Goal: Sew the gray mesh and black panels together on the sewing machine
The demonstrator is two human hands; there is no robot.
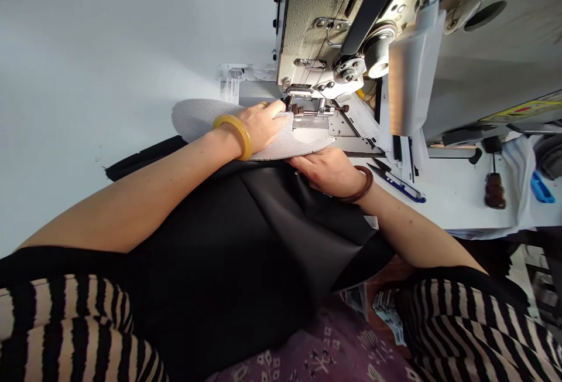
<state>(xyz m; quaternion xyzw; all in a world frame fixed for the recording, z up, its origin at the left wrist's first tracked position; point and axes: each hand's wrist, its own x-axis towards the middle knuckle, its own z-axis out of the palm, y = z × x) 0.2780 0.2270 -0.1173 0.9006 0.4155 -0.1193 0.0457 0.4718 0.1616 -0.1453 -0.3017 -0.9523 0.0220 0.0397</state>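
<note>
My left hand (261, 127), with a yellow bangle at the wrist, lies on a grey mesh fabric piece (197, 117). Its fingers reach towards the presser foot (290, 103) of a sewing machine (325, 30). My right hand (329, 172), wearing a brown bangle, pinches the front edge of the layered fabric. Part of its fingers is hidden beneath the cloth. Smooth black material (263, 224) joins the mesh at that edge and drapes down over my lap.
Blue-handled thread snips (399, 186) lie right of my right hand. Farther right are a brown-handled tool (494, 188) and a blue object (542, 187). A white-covered lamp (415, 71) hangs beside the machine head. The white table (88, 77) extends left.
</note>
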